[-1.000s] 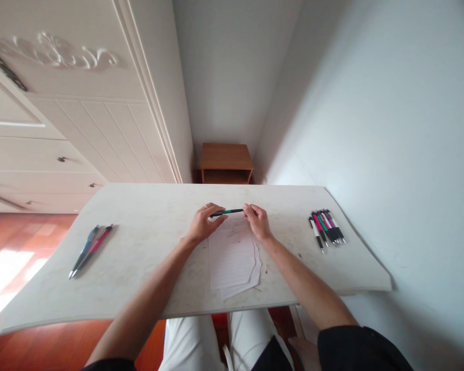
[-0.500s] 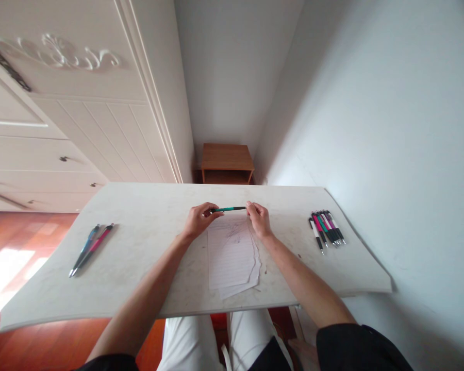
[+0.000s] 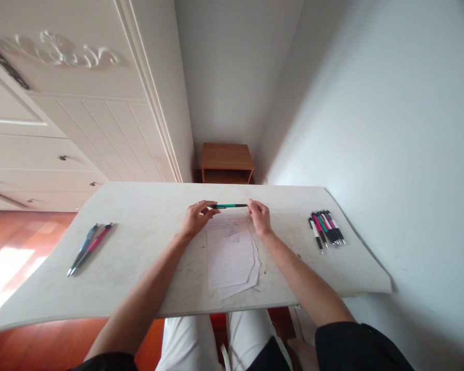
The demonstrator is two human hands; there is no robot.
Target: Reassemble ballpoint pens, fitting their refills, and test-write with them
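Note:
A green pen (image 3: pixel 229 206) is held level above the white table (image 3: pixel 147 247), one end in each hand. My left hand (image 3: pixel 196 218) pinches its left end with thumb and fingers closed. My right hand (image 3: pixel 260 217) pinches the right end the same way. Just below the pen lies a small stack of lined paper sheets (image 3: pixel 232 255) with scribbles near the top. Both forearms rest over the table on either side of the sheets.
Two pens (image 3: pixel 88 247) lie at the table's left side. Several pens (image 3: pixel 327 229) lie in a row at the right, close to the grey wall. A white wardrobe with drawers stands at the left, and a small wooden cabinet (image 3: pixel 226 162) stands behind the table.
Both hands have moved slightly away from me and a little apart, carrying the green pen with them. The pen now sits a bit higher above the paper's top edge.

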